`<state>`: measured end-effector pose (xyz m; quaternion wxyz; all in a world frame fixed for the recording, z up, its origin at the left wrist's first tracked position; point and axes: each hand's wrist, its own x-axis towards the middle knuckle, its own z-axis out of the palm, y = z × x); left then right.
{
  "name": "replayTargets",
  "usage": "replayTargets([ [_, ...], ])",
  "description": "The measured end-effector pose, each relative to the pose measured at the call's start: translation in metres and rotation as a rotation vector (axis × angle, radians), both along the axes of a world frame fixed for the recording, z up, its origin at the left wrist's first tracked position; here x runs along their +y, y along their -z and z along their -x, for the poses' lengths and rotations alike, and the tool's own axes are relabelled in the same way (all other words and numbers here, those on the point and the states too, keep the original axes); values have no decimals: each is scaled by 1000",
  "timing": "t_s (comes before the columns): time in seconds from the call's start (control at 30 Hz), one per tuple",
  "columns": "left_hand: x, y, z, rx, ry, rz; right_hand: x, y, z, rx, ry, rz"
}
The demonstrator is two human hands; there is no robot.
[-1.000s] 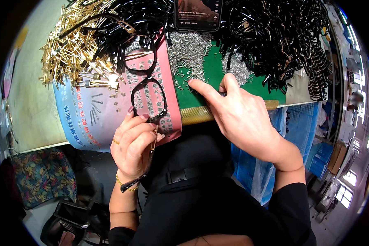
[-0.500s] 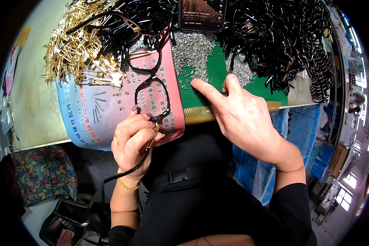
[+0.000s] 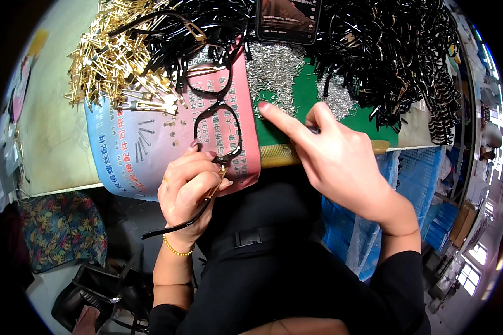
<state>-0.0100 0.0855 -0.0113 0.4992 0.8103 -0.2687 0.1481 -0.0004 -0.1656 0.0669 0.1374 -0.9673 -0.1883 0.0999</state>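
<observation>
A black eyeglass frame (image 3: 240,125) stands on end over the printed sheet, its two rims one above the other. My left hand (image 3: 187,181) is closed around its lower end, near the gold part of one temple arm (image 3: 176,229), which hangs down past the wrist. The other temple reaches up left over the heaps. My right hand (image 3: 341,159) stretches one finger to the lower edge of a pile of small silver screws (image 3: 276,70). Its other fingers are curled, with a small dark bit showing between them; what it belongs to is hidden.
Gold metal temple parts (image 3: 109,61) lie heaped at left, black temple arms (image 3: 385,61) at right. A phone (image 3: 286,21) stands at the back. A second screw pile (image 3: 336,97) lies on the green mat (image 3: 304,84). A printed sheet (image 3: 109,173) overhangs the table edge, with loose pins on it.
The whole view has shifted a little, so the table things appear farther right. My right finger has shifted slightly on the screw pile's edge. My left hand keeps its hold on the eyeglass frame.
</observation>
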Motion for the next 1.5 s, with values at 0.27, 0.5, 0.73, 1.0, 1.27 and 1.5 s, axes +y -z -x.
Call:
replayTargets([
  [0.27, -2, -6, -2, 55, 7, -26, 3, -7, -15, 138, -327, -197],
  [0.5, -5, -5, -6, -9, -23, -47, 0, -1, -20, 147, -350, -258],
  [0.73, -5, -31, -11, 33, 65, -270, 0, 6, -19, 85, -318, -241],
  [1.0, 2, -26, -22, 233, 64, -165, 0, 6, -24, 137, -361, -218],
  [1.27, 1, -25, -14, 133, 83, -222, 0, 4, -22, 130, -332, -285],
  [1.5, 3, -11, -2, 132, 23, -132, 4, 6, -23, 20, -386, -228],
])
